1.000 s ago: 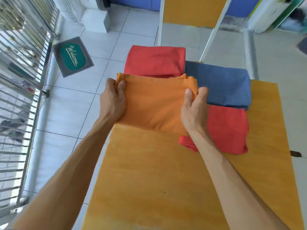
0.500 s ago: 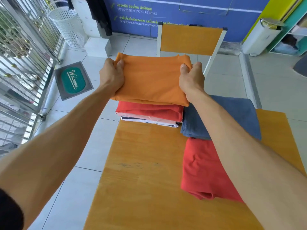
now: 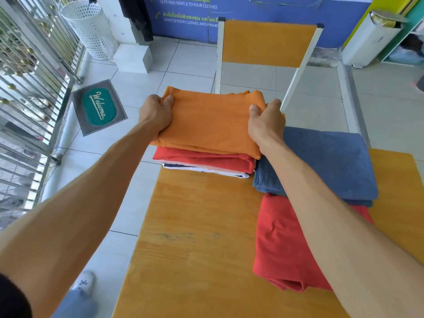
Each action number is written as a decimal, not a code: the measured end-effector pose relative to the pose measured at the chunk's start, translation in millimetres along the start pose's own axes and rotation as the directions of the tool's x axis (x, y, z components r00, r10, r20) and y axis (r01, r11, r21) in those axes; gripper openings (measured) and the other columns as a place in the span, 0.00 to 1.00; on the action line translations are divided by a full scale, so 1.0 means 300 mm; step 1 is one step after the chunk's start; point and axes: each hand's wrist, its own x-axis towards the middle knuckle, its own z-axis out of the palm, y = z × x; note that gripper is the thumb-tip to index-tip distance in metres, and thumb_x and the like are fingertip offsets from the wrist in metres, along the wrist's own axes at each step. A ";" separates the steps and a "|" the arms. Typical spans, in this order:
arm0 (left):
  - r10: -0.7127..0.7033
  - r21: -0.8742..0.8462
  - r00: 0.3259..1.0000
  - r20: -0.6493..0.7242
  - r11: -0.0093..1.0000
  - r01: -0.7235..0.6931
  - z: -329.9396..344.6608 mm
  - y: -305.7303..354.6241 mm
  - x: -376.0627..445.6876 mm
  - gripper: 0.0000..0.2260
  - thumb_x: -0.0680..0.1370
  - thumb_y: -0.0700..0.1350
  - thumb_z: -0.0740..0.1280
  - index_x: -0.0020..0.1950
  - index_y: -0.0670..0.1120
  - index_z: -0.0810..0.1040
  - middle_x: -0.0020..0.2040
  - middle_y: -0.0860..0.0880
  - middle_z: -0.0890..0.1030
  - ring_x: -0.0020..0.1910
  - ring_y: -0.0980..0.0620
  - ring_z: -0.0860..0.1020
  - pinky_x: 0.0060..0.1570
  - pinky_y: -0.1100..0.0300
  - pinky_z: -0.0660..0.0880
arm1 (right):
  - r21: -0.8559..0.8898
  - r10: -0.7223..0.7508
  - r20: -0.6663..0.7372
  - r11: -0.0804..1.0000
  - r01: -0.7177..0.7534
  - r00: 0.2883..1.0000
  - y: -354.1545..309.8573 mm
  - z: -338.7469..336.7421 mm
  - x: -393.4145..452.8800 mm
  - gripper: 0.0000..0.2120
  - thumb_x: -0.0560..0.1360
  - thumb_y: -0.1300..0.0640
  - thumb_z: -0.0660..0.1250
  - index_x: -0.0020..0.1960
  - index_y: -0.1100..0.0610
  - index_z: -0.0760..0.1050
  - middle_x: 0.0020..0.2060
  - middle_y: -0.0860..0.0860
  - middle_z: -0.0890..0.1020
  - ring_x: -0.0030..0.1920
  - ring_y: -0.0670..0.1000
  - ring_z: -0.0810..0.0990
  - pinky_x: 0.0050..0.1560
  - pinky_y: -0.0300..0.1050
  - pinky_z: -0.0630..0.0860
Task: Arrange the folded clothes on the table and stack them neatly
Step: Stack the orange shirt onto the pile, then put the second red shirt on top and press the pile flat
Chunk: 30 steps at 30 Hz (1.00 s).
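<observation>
Both hands grip the folded orange cotton garment (image 3: 211, 120), left hand (image 3: 156, 115) and right hand (image 3: 266, 125) pinching opposite edges, over the folded red garment (image 3: 204, 158) atop the far stack. Best lowered level, edges squared, before letting go on the wooden tabletop (image 3: 195, 237).

Doormat (image 3: 99, 107), left of frame, on the tiled floor: "Welcome" in pale script on a green oval. Blue wall banner (image 3: 241, 17), top centre: "SAFE AND GENTLE TO YOUR CLOTHES"; below it, a line of Thai script, then "SANITIZE YOUR CLOTHES AND WASHER", its end hidden behind a chair.
</observation>
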 end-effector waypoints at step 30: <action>-0.371 -0.475 0.927 -0.054 0.826 0.303 0.069 -0.193 -0.536 0.21 0.80 0.60 0.51 0.59 0.45 0.70 0.50 0.47 0.75 0.44 0.49 0.73 0.45 0.54 0.71 | 0.131 0.185 0.052 0.973 -0.190 0.981 0.211 -0.223 -0.367 0.04 0.78 0.53 0.64 0.49 0.53 0.74 0.45 0.49 0.84 0.47 0.56 0.84 0.49 0.60 0.82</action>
